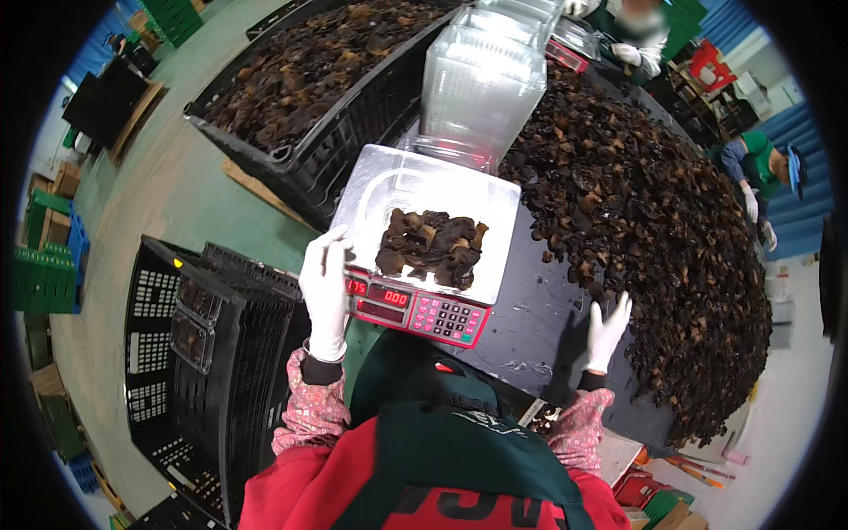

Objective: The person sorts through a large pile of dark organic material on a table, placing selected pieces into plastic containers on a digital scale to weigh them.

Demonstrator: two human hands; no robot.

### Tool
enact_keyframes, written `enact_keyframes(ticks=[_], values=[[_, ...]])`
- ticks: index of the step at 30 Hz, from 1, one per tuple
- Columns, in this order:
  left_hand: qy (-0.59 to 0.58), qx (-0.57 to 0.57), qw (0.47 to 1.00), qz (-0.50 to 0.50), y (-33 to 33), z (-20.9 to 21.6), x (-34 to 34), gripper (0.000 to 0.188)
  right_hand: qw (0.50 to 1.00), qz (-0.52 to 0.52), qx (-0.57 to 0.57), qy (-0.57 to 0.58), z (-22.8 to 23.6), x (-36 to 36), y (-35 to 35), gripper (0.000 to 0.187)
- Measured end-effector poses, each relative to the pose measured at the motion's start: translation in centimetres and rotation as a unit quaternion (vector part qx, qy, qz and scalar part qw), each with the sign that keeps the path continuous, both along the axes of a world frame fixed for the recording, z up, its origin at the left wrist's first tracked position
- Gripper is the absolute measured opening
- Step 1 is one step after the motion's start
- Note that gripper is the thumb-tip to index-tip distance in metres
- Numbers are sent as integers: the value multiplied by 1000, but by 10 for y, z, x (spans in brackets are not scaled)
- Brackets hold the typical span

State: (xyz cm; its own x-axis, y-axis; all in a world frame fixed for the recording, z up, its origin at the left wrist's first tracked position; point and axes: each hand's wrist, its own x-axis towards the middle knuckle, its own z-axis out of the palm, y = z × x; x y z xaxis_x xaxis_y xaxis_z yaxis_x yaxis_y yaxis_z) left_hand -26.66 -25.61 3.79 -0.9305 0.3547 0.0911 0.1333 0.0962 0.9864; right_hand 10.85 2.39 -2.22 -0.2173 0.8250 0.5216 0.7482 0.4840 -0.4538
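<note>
Dark grey bench (521, 344): middle to right of the frame; its damp-looking top might let things slide.
Heap of dark brown, frilled fungus (618, 194): right of the frame; piled loosely, pieces could tumble.
Stack of clear plastic trays (481, 88): upper centre, tall and right behind the scale; a bump could topple it onto the platform.
Red scale with steel platform (389, 177): centre; a leaning hand would likely skew its reading.
Brown fungus portion (433, 247): on the platform; glare hides any tray rim, and a knock could scatter it.
Left hand in white glove (324, 287): at the platform's left edge, contact uncertain; fingers loosely extended, gripping nothing visible.
Right hand in white glove (609, 331): beside the heap's lower left; fingers spread, holding nothing; a careless sweep could spill pieces.
</note>
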Motion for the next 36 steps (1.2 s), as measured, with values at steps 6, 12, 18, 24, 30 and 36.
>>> enact_keyframes(ticks=[6,12,18,24,30,36], values=[[311,-165,930,-102,17,-5,-1,42,932,278,-210,95,84,-150,-60,12],[399,-195,860,-250,40,6,18,44,936,334,-89,-67,68,-216,-75,15],[366,-134,886,-251,42,-1,14,39,916,367,-111,-119,73,-223,-70,14],[283,-79,933,-208,35,-1,12,38,848,316,-417,84,60,-219,-59,9],[170,-44,983,-60,17,-25,1,30,904,332,-270,-5,66,-217,-63,16],[90,-208,970,-89,-2,-57,11,30,879,397,-258,55,66,-209,-45,16]])
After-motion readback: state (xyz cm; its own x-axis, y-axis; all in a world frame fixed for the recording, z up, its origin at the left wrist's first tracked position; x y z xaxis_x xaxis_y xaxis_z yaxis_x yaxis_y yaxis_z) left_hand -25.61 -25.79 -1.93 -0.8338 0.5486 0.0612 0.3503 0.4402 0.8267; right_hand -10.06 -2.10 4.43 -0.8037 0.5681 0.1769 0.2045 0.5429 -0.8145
